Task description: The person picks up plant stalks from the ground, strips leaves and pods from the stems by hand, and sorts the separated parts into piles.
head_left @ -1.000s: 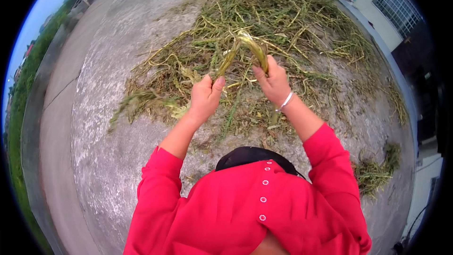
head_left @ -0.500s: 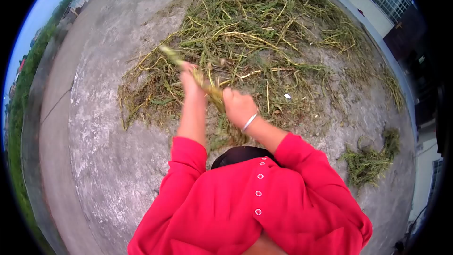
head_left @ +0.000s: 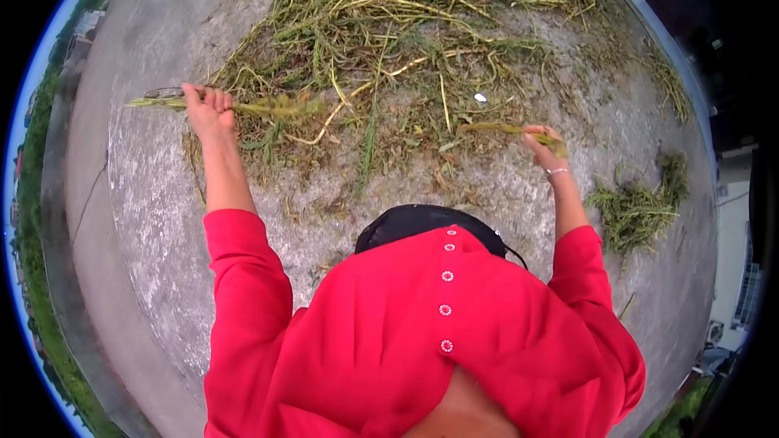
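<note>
My left hand (head_left: 211, 113) is closed around a plant stalk (head_left: 272, 107), whose pale end sticks out to the left and whose leafy, blurred end points right. Far to the right, my right hand (head_left: 542, 144) grips a shorter yellow-green plant piece (head_left: 495, 127), with a bit of it showing past the fingers. Both hands are held apart over the near edge of a spread heap of drying stalks (head_left: 381, 16). A white band circles my right wrist.
Grey concrete (head_left: 162, 195) lies around the heap. A small separate pile of greens (head_left: 641, 207) sits at the right. One white scrap (head_left: 479, 98) lies among the stalks. Below me is a dark rounded object (head_left: 430, 223), partly hidden by my red top. A building stands along the right edge.
My hands, close together on a bundle of stalks before, have moved wide apart, left and right, each with plant material in it. The view has tilted downward.
</note>
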A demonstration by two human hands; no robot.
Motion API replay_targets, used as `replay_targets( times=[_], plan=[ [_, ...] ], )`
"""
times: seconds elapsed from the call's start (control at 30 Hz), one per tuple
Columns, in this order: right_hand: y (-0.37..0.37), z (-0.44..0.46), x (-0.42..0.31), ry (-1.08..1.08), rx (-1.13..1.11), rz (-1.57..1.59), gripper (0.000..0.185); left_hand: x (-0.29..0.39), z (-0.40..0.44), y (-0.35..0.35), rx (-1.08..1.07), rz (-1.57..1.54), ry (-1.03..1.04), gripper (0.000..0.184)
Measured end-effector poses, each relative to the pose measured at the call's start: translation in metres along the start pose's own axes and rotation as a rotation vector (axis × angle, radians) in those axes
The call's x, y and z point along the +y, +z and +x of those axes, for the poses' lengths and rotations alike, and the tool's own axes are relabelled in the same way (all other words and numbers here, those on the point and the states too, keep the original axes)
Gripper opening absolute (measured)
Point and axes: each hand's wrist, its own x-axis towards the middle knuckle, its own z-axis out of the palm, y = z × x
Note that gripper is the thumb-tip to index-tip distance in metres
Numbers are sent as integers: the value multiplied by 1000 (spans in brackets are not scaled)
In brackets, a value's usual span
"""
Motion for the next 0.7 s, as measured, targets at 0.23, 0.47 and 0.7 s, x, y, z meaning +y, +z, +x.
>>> replay_targets(
  times=[0.23, 0.47, 0.7],
  plan=[
    [5, -108, 114, 226, 420, 513, 26, -10, 27, 16, -284, 34, -177, 32],
    [84, -221, 267, 362, 1021, 184, 18, -123, -39, 71, -485, 475, -461, 34],
    [95, -278, 268, 21, 1477, 1042, 21, -186, -99, 97, -808, 896, -604, 43]
  ],
)
